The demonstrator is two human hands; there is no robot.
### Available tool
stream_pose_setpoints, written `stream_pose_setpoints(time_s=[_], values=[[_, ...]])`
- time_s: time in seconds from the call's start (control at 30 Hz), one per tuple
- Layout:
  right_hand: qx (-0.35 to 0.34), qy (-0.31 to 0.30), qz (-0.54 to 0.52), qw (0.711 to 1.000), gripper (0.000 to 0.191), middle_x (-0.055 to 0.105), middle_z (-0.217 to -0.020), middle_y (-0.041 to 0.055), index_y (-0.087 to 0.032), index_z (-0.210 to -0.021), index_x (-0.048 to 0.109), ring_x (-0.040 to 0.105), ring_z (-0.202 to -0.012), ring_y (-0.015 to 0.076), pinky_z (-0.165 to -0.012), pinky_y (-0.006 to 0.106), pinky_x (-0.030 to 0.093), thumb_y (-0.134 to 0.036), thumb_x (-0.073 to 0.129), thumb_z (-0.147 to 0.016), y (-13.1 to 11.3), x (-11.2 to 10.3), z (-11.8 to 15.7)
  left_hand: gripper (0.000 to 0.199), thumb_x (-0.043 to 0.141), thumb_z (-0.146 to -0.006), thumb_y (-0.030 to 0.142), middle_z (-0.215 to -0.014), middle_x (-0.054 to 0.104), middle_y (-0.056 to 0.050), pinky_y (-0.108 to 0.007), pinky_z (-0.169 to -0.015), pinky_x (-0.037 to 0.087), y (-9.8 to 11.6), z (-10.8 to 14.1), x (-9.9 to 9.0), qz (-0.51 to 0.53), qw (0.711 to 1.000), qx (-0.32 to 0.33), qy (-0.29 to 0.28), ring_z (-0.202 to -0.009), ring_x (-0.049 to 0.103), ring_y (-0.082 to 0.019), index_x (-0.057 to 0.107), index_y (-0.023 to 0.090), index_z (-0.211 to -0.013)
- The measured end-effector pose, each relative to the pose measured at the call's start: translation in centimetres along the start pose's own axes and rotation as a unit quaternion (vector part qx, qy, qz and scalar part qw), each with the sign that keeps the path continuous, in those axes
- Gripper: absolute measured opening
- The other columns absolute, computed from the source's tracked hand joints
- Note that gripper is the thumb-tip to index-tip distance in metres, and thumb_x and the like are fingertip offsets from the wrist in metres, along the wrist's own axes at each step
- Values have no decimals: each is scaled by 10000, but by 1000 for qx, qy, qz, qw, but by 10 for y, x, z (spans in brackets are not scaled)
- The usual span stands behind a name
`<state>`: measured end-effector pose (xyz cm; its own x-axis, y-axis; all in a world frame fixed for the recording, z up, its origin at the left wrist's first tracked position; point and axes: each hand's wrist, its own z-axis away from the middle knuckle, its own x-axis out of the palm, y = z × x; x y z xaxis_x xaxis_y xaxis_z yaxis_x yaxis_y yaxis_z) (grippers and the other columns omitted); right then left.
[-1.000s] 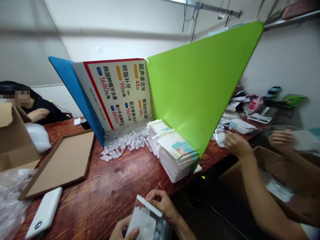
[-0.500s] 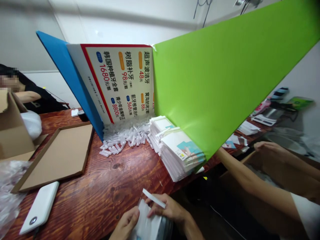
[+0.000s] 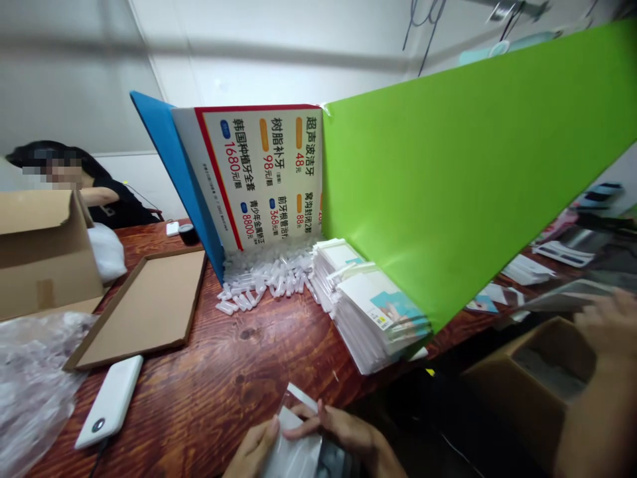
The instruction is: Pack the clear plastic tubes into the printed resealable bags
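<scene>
At the bottom edge of the head view, my left hand (image 3: 256, 446) grips the left side of a clear plastic bag (image 3: 294, 446) with a white card or sheet inside. My right hand (image 3: 355, 435) is closed on the bag's right side, its fingers lying across the upper part near the opening. A white strip (image 3: 302, 397) runs along the bag's top flap. Dark grey material shows under the right hand, and I cannot make out what it is. Beyond my hands stands a stack of white packets (image 3: 368, 312) with blue-printed cards.
Small translucent tubes (image 3: 269, 272) lie heaped against a folded green and printed board (image 3: 423, 166). To the left are a cardboard tray (image 3: 144, 309), a white power bank (image 3: 110, 401), plastic wrap (image 3: 37, 392) and a carton (image 3: 44, 252). A co-worker's arm (image 3: 594, 392) reaches over an open box (image 3: 527, 365).
The view has swung left, so the table things appear farther right. My right fingers have shifted across the bag, and its strip now sits above them. The co-worker's hand at right has moved.
</scene>
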<state>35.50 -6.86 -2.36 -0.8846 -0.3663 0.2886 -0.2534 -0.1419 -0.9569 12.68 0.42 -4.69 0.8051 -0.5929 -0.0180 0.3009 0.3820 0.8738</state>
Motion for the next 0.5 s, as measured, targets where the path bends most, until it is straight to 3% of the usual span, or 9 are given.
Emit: stream_pose_setpoints(time_s=[0.07,0.13,0.23,0.3,0.4,0.5], values=[[-18,20,48,998,655,640,-1281,96,-215,-1095,778,555,-1222,276,-1076,392,377,-756,481,-876,0,-2,2,813,700,-626,814,-1257,703,-160,-441,-1154,389,-4,2,1,-8,1000,-7,19,-1299,537,-402,780,134,-1065],[-33,115,82,989,614,697,-1103,84,-189,-1080,766,623,-1051,252,-930,344,457,-724,609,-821,4,-5,5,849,710,-608,816,-1296,682,-155,-444,-1181,349,-11,0,3,-8,999,-15,28,-1340,501,-398,764,134,-1111],[-40,258,127,957,496,688,-811,37,-152,-858,768,622,-782,191,-727,284,454,-639,701,-796,11,-8,10,919,669,-632,839,-1390,616,-156,-446,-1229,243,-23,-9,10,-18,1000,-12,15,-1411,422,-375,722,127,-1211],[-57,296,154,941,471,697,-802,54,-150,-751,774,629,-793,202,-745,299,452,-603,676,-835,13,-10,14,910,636,-680,832,-1428,584,-150,-437,-1244,190,-27,-15,16,-29,1000,0,8,-1430,400,-351,696,134,-1262],[-57,298,153,941,477,725,-887,78,-162,-797,803,645,-867,230,-800,326,458,-601,631,-868,13,-11,21,829,606,-748,795,-1429,586,-136,-454,-1237,203,-26,-21,24,-41,999,4,6,-1418,417,-343,687,164,-1280],[-15,220,114,969,455,729,-892,49,-175,-888,805,644,-827,214,-755,303,462,-605,666,-837,13,-8,24,733,681,-704,761,-1316,672,-139,-454,-1202,288,-22,-21,27,-61,998,-1,20,-1363,472,-384,764,182,-1147]])
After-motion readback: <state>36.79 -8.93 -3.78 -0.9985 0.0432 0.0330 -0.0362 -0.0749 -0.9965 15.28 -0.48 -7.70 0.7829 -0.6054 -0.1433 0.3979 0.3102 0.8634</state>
